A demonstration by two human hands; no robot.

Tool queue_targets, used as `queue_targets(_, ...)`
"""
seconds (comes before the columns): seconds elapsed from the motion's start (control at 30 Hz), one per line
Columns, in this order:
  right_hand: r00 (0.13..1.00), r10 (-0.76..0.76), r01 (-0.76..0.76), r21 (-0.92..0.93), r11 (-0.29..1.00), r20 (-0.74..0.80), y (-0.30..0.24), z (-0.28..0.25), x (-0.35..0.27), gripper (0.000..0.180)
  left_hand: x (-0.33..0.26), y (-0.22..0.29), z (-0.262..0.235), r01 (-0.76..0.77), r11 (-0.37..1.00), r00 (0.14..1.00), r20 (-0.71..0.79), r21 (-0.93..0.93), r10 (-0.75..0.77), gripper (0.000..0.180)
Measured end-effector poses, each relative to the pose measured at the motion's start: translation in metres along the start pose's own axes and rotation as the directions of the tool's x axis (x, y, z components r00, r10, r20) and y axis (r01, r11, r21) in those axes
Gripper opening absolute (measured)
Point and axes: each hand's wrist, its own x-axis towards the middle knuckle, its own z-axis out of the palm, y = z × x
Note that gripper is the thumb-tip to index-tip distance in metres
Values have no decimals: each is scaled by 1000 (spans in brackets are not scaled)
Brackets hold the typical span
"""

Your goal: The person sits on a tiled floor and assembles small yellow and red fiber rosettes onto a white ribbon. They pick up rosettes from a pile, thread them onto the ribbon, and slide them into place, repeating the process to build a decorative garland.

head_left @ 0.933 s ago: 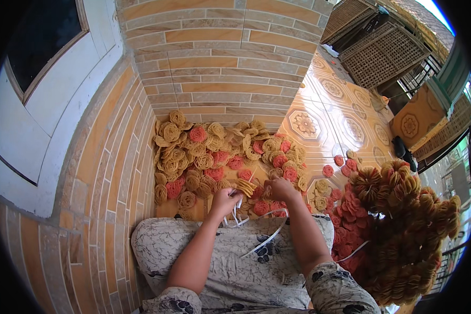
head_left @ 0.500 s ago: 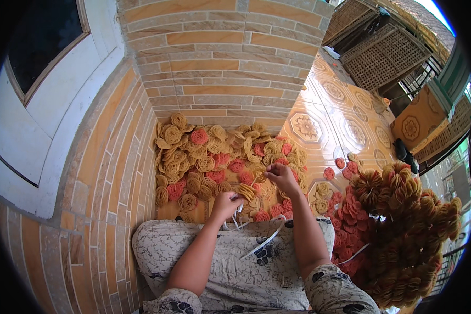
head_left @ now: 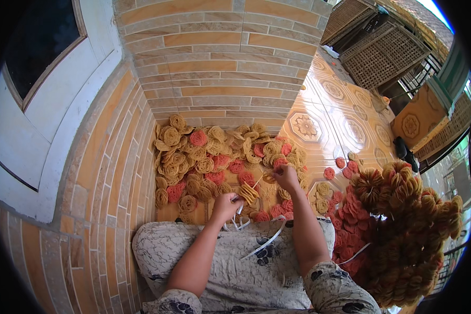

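Note:
My left hand [head_left: 226,206] is closed around the lower end of a thin needle-like stick [head_left: 257,183] that points up and right. Several tan coiled discs [head_left: 248,194] are threaded on it, bunched close to my fingers. A white strap [head_left: 239,224] hangs in loops below that hand. To the right, my right hand [head_left: 288,178] pinches a single tan lacy disc [head_left: 268,177], held just beyond the stick's tip and apart from the stack. Loose tan discs [head_left: 171,135] and pink discs [head_left: 198,137] lie heaped on the tiled floor in front of both hands.
A big bundle of strung discs [head_left: 403,235] stands at my right, beside a pile of pink discs [head_left: 345,214]. Brick-patterned walls [head_left: 209,68] close off the front and left. Another white strip [head_left: 267,243] crosses my lap. Woven racks [head_left: 384,55] stand far right.
My right hand has shifted slightly right and down, carrying its tan disc away from the stick's tip. My left hand and its stack have stayed nearly in place.

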Motion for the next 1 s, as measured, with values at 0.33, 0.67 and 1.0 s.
queue_targets(0.33, 976, -62, -78, 602, 795, 207, -54, -27, -25, 20, -3, 6, -2, 62, 997, 998, 19, -41, -61, 24)
queue_targets(0.67, 972, 107, 13, -497, 868, 211, 6, -17, -40, 41, 0, 0, 3, -36, 999, 999, -1, -41, 36, 28)
queue_targets(1.0, 963, 105, -243, 637, 732, 247, -37, -15, -25, 21, 1, -2, 1, -18, 999, 1000, 16, -28, 18, 22)
